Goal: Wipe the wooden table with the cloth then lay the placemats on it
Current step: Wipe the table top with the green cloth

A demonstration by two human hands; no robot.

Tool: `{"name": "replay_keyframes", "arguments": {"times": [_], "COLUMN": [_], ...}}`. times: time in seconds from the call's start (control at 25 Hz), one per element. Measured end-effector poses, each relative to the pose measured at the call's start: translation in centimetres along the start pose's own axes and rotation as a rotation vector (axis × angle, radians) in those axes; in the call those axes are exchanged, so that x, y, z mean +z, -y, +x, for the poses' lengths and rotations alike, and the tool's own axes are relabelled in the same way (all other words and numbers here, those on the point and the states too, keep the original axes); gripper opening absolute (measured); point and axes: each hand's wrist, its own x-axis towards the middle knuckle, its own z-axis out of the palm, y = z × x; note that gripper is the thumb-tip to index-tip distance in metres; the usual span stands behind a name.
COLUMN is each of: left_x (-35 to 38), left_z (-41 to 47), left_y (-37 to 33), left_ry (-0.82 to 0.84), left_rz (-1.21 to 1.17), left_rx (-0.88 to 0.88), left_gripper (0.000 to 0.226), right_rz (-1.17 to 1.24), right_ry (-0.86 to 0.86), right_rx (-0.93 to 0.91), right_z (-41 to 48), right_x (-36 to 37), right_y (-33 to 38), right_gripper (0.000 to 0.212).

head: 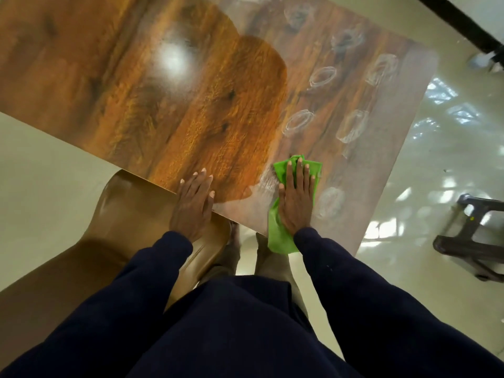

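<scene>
A brown moulded chair [131, 214] sits at the lower left, its seat tucked under the near edge of the wooden table [136, 91] and its lower part cut off by the frame and by a dark sleeve [131, 285]. The tabletop itself runs out of view at the top and the left, so its far corners there cannot be seen. The left hand [192, 203] lies flat on the near edge, fingers straight and holding nothing, with the heel of the palm overhanging the edge. The left and middle of the tabletop are glossy orange-brown with one bright glare spot [170, 57]. A scalloped boundary separates this from the right side, which is covered by a dull, greyish film. Near the near right corner the right hand [296, 197] presses flat, fingers extended, on the one green cloth [278, 237]. Most of the cloth is hidden under the palm, and its tail hangs over the near edge. Eight whitish ring marks [351, 125] can be made out in the film, the farthest cut off at the top. The near right corner is hidden behind the right sleeve. On the shiny floor at the far right stands one dark stool [471, 236], partly cropped.
</scene>
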Motion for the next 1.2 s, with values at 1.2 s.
{"name": "replay_keyframes", "arguments": {"times": [1.2], "left_x": [-2.0], "left_z": [-5.0], "left_y": [6.7], "left_ry": [0.009], "left_rz": [0.004], "left_rx": [-0.167], "left_gripper": [0.056], "right_rz": [-0.151], "right_ry": [0.2], "right_rx": [-0.732], "right_z": [0.6], "right_x": [2.3], "right_y": [3.6], "right_gripper": [0.054]}}
